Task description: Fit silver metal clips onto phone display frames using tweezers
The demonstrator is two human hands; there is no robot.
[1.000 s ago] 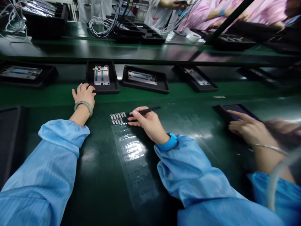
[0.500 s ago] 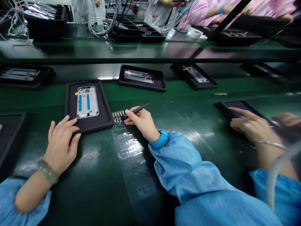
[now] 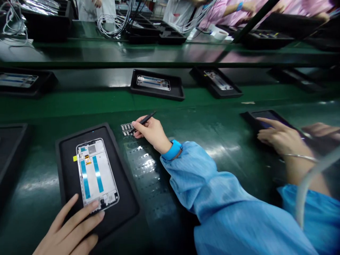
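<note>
My left hand [image 3: 71, 230] lies open on the near edge of a black tray [image 3: 127, 212], its fingertips just below a white-backed phone frame [image 3: 97, 170] with blue strips. My right hand [image 3: 151, 132] is shut on slim black tweezers [image 3: 145, 119], their tips at a sheet of small metal pieces [image 3: 126, 129]. A co-worker's hand [image 3: 276, 138], with a thin bracelet, rests on another black tray [image 3: 265, 115] to my right.
Black trays holding phone frames stand in a row on the green conveyor [image 3: 79, 101]. Beyond it, a bench carries bundled white cables [image 3: 111, 28] and more trays. People in pink and white sleeves work at the far side.
The tray with the phone frame has come toward me and to the left under my left hand. My right hand and tweezers have shifted slightly left, staying at the metal pieces.
</note>
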